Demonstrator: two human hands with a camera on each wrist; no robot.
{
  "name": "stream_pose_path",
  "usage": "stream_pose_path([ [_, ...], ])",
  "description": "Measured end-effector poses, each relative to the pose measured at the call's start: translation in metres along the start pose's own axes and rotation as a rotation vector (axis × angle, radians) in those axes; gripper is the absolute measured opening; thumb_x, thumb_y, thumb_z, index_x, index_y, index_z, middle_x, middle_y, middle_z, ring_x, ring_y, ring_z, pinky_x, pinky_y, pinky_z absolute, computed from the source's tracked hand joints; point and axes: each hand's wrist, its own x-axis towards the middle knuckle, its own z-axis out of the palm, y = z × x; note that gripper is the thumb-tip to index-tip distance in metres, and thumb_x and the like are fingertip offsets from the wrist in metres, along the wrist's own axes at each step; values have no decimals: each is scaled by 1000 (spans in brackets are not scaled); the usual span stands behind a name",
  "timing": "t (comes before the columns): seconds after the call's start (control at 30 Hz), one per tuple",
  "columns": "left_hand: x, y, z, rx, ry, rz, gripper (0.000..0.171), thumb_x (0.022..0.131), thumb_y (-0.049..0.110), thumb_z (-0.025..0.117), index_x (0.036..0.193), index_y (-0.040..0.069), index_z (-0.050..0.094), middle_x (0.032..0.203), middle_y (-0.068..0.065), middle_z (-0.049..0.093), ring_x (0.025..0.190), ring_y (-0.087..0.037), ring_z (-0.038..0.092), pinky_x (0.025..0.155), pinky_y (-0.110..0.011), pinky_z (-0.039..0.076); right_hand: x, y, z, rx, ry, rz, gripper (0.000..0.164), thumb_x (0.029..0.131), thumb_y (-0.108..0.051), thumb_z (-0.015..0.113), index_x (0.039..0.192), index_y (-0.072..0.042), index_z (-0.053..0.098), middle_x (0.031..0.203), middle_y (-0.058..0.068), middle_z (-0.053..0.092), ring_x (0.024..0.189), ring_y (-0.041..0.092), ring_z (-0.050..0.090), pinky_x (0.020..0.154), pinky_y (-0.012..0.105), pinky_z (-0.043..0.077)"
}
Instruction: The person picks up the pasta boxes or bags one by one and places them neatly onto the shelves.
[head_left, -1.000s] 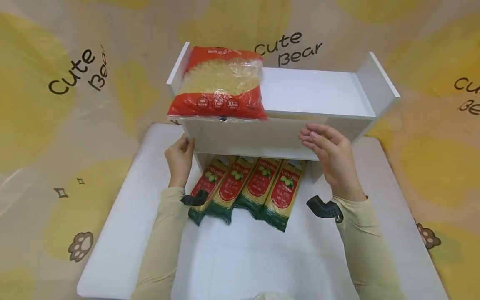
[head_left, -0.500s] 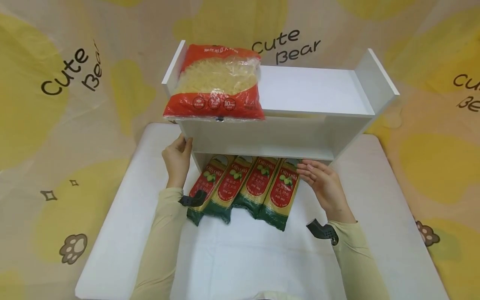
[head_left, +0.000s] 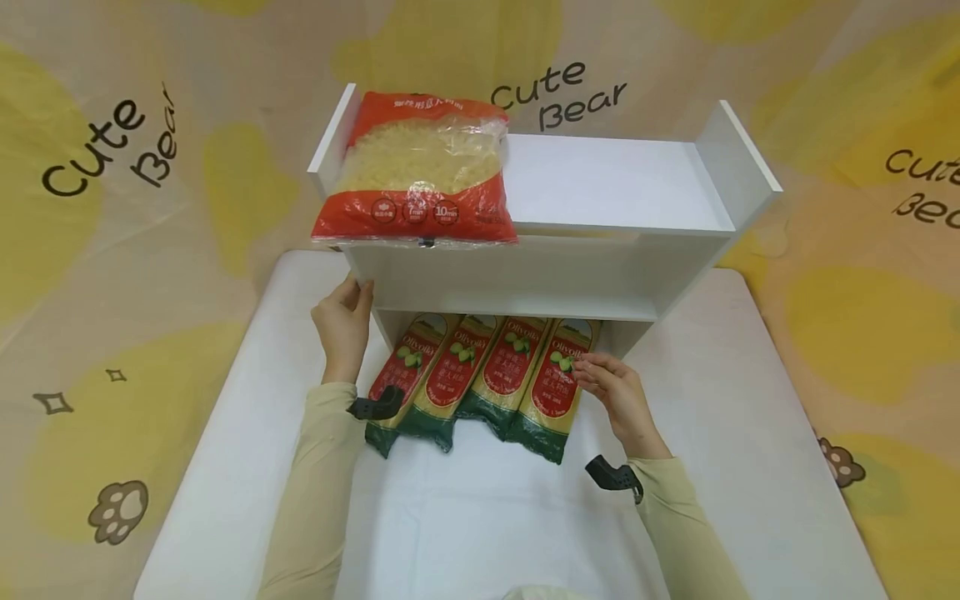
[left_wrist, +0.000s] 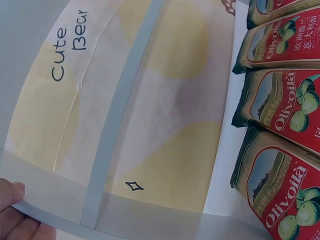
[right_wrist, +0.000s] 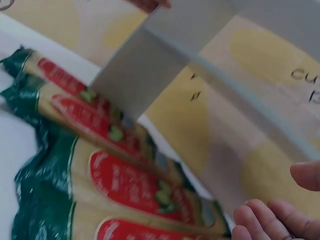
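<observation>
My left hand (head_left: 343, 327) pinches the front edge of the left side panel of a white shelf (head_left: 480, 283). In the left wrist view its thumb and fingers (left_wrist: 15, 225) lie on either side of that panel edge. My right hand (head_left: 617, 398) has its fingers loosely extended, the tips overlapping the rightmost packet of Olivoila pasta (head_left: 553, 392); nothing is in its grasp. Several of these gold, red and green packets lie side by side, slanted, on the table under the shelf, their upper ends beneath the lower board. The right wrist view shows their green ends (right_wrist: 45, 165) close up.
A red bag of pasta (head_left: 420, 162) with a clear window rests on the left of the shelf's top board (head_left: 615, 183). The white table (head_left: 480, 525) extends around the shelf. A printed cloth (head_left: 187, 275) hangs behind.
My right hand has come down and leftward from in front of the shelf's middle opening to the rightmost pasta packet. The left hand keeps its hold on the side panel. The view has shifted slightly.
</observation>
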Motion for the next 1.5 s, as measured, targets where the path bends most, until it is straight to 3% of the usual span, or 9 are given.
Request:
stream_pose_path([
  [0.17,-1,-2,1,-1,9,-1,28,90,9,65,117,-1,66,105,-21,66,91,-33,67,77,-44,54,8,22,-5,-53,80,99,39,99,-11,50,126,16,45,108,13,62,98,20,63,91,31,50],
  [0.3,0,-1,1,3,14,0,28,90,7,65,116,-1,67,104,-21,66,91,-33,67,77,-45,54,13,36,-12,-68,114,124,37,97,-11,53,122,17,48,107,15,63,95,19,63,91,34,49],
  [0.67,0,1,2,-23,-7,-32,29,91,8,64,119,-2,65,109,-21,64,95,-33,66,80,-44,54,22,61,-26,-90,165,201,32,96,-6,49,119,17,49,93,7,64,81,9,63,76,22,52],
  [0.97,0,-2,2,-5,2,-9,29,91,8,64,119,0,66,107,-21,65,93,-34,67,79,-46,54,29,66,-24,-90,157,232,38,97,-6,48,124,20,46,101,15,64,80,9,64,75,21,53],
  [1.23,0,0,1,-1,17,10,29,90,7,65,117,-2,65,105,-21,65,91,-34,67,77,-46,54,42,62,-16,-100,188,303,35,90,-8,62,115,16,54,77,1,61,64,7,56,60,17,50],
  [1.5,-1,2,0,-6,7,-9,29,90,8,64,118,-1,65,106,-21,65,93,-34,67,79,-45,54,47,63,-9,-133,161,273,22,90,-6,61,102,10,52,75,0,57,65,5,55,59,17,49],
])
